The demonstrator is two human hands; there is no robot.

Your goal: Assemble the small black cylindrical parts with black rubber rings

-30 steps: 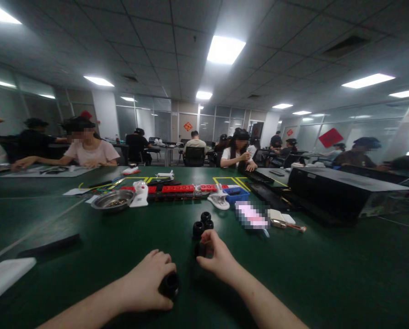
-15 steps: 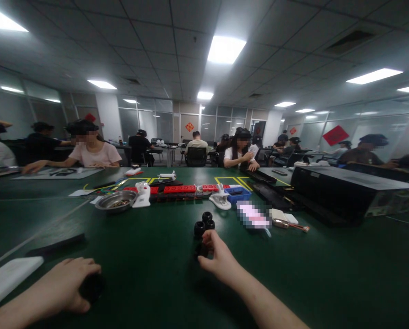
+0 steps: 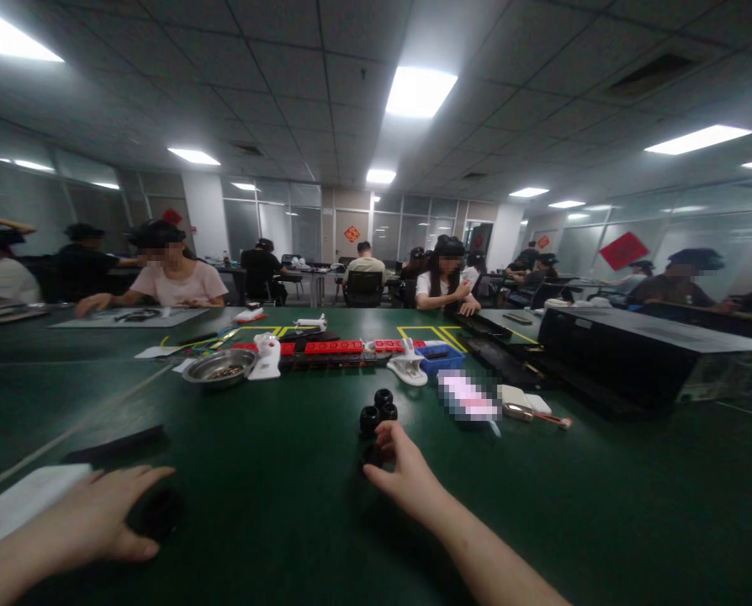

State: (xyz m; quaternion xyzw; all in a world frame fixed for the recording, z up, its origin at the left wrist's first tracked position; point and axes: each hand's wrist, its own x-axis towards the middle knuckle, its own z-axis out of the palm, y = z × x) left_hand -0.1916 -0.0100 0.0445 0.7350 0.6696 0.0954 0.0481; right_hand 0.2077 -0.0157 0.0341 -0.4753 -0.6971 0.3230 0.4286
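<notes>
My left hand is at the lower left, its fingers and thumb spread apart. Just beyond its palm is a dark round piece, blurred against the green table. My right hand is near the middle, thumb and fingers curved around another black round piece, which is partly hidden by the fingers. Right behind it, three glossy black round pieces stand grouped together; the front ones seem to have openings on top.
A white box and a dark flat bar lie at left. Farther back are a metal bowl of small parts, white clamps, a red strip, a blue basket and a large black case. Co-workers sit across the table.
My left hand has opened and drawn slightly left, away from the dark round piece. My right hand has kept nearly the same pose. The view has shifted a little.
</notes>
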